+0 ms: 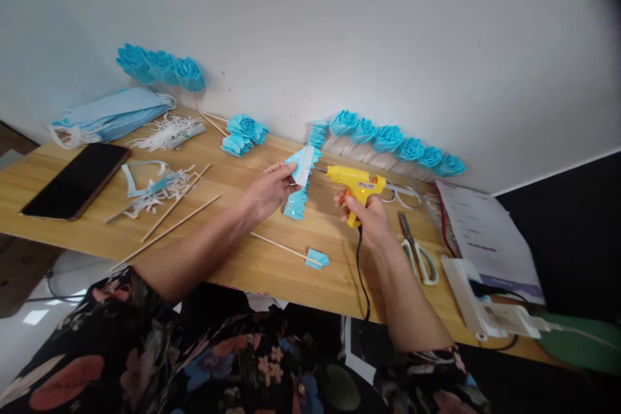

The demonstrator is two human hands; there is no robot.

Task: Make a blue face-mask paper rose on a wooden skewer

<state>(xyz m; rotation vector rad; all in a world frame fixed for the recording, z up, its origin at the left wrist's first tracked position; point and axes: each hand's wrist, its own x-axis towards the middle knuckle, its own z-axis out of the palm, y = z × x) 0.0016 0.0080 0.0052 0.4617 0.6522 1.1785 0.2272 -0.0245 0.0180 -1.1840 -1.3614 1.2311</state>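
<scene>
My left hand pinches a blue and white petal piece, which looks cut from mask fabric, above a row of blue petal pieces. Around the handle of a yellow hot glue gun my right hand is closed, a finger at its orange trigger. The gun's nozzle points left at the held piece, a small gap apart. Closer to the front edge lies a wooden stick with a small blue piece at its end.
Blue flowers line the wall, with more at the back. Left are masks, a phone, white scraps and loose sticks. Right are scissors, papers and a power strip. The gun's cord hangs over the front edge.
</scene>
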